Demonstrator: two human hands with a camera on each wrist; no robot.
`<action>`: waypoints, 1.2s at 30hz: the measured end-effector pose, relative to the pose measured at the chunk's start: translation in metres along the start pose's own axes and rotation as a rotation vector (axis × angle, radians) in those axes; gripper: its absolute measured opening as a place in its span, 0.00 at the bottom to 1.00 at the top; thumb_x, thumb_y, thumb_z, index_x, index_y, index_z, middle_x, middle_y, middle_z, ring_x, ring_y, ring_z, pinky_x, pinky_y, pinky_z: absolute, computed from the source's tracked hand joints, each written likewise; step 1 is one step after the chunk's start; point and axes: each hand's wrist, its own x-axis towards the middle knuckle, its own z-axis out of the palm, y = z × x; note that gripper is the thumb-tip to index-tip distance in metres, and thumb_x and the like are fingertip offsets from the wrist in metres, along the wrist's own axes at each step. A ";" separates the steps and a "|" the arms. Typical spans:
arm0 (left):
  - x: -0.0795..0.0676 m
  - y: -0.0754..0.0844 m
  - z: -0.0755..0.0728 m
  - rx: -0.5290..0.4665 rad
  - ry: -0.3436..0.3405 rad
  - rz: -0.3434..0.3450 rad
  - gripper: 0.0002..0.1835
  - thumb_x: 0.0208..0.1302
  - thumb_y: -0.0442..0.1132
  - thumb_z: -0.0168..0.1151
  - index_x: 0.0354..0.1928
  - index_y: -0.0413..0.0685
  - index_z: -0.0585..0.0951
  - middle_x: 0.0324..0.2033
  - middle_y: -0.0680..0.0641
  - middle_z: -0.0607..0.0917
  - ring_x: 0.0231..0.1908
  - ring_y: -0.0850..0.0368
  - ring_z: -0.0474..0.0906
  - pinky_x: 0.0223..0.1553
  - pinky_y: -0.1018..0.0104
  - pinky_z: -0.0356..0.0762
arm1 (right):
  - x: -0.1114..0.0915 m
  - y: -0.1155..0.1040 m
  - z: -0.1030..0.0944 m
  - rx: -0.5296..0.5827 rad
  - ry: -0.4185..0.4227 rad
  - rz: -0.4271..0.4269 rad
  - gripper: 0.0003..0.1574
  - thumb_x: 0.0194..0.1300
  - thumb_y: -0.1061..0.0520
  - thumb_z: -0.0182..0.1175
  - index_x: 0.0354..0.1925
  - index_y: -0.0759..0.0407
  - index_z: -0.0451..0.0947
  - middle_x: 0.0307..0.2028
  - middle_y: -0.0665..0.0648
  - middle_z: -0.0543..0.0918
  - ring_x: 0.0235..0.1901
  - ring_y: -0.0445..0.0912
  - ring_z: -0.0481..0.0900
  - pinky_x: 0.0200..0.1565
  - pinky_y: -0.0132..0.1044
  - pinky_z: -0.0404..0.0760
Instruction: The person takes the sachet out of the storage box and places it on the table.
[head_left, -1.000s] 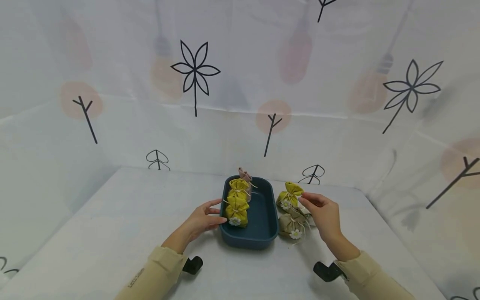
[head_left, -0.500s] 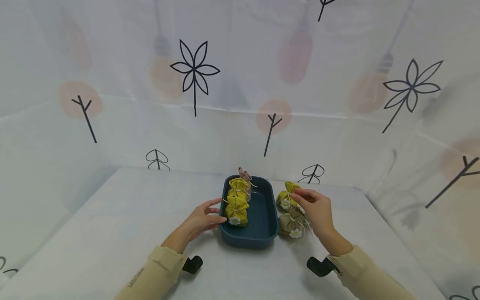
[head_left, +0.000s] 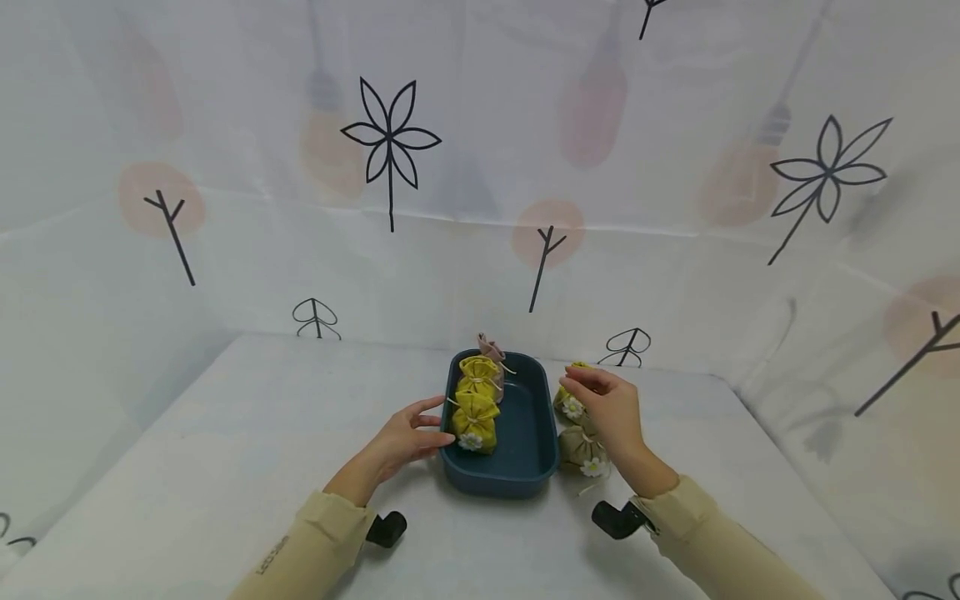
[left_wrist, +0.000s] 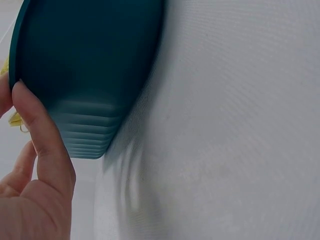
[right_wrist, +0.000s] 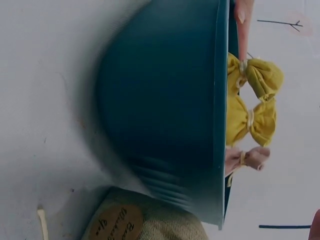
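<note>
Teal, rounded-rectangular tub on a white, flat table surface, toward the middle of its far edge. Left rim pinched by left hand, thumb over the rim, fingers spread along the outside. Just off tub's right edge: yellow cloth drawstring pouch with white flower, partly hidden behind right hand. Right-hand fingers bent, thumb and fingertips close together at pouch top; can't tell if actually gripping it. Nearer, beside tub's right edge: khaki cloth pouch, white flower in front, round brown label per right wrist view. Inside tub, along left wall: near yellow pouch, far yellow pouch, dusty-pink cloth pouch at far edge, neck above rim. Behind surface's far edge: pale printed backdrop, black line flowers.
</note>
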 end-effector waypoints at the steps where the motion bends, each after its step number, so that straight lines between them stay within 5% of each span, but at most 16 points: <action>1: 0.000 0.000 0.000 0.001 0.001 0.001 0.39 0.50 0.34 0.72 0.66 0.51 0.66 0.53 0.38 0.72 0.38 0.53 0.76 0.40 0.62 0.78 | 0.001 0.000 0.001 0.000 -0.003 -0.001 0.18 0.56 0.58 0.67 0.43 0.68 0.81 0.41 0.61 0.83 0.34 0.36 0.80 0.36 0.25 0.77; 14: 0.000 0.001 0.001 0.001 0.009 -0.001 0.39 0.51 0.34 0.71 0.66 0.52 0.67 0.53 0.39 0.72 0.37 0.53 0.76 0.40 0.62 0.78 | 0.010 -0.002 0.026 -0.039 -0.060 -0.020 0.19 0.58 0.55 0.66 0.45 0.66 0.81 0.40 0.59 0.84 0.35 0.39 0.80 0.38 0.27 0.76; 29: 0.001 0.001 0.001 -0.021 -0.004 0.003 0.38 0.51 0.33 0.71 0.66 0.52 0.67 0.51 0.39 0.73 0.36 0.53 0.76 0.38 0.63 0.78 | 0.019 -0.006 0.049 -0.031 -0.074 0.072 0.23 0.56 0.50 0.67 0.46 0.64 0.81 0.41 0.59 0.83 0.42 0.49 0.79 0.46 0.41 0.77; 36: 0.000 0.000 0.001 -0.031 0.001 -0.004 0.39 0.51 0.33 0.71 0.66 0.52 0.66 0.51 0.39 0.73 0.37 0.53 0.76 0.39 0.62 0.78 | 0.030 -0.006 0.059 0.004 -0.083 0.087 0.18 0.58 0.55 0.66 0.46 0.63 0.81 0.42 0.59 0.83 0.44 0.49 0.78 0.48 0.41 0.76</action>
